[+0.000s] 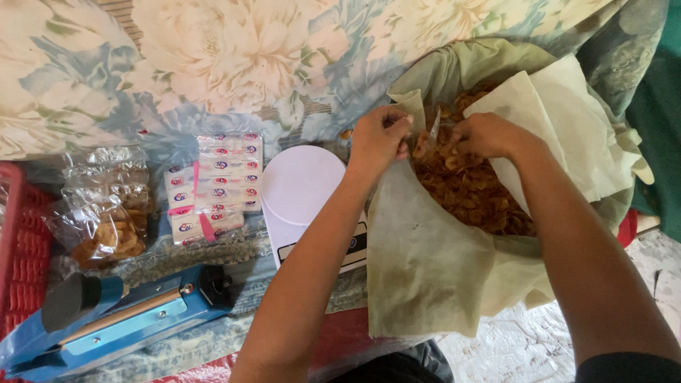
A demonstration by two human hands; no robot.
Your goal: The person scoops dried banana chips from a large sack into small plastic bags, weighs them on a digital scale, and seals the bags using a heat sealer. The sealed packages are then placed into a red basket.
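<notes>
Pinching a small clear bag [431, 128] open between them, left hand [377, 138] and right hand [488, 135] hold it low over the fried chips [468, 186], likely so spills drop back into the paper-lined basket [425, 269]. Beside the left hand: white scale [301, 188], label sheets [216, 184]; farther out, blue heat sealer [120, 319], filled bags [106, 213].

matt paper liner [425, 269] (glossy plastic bags [106, 206])
</notes>
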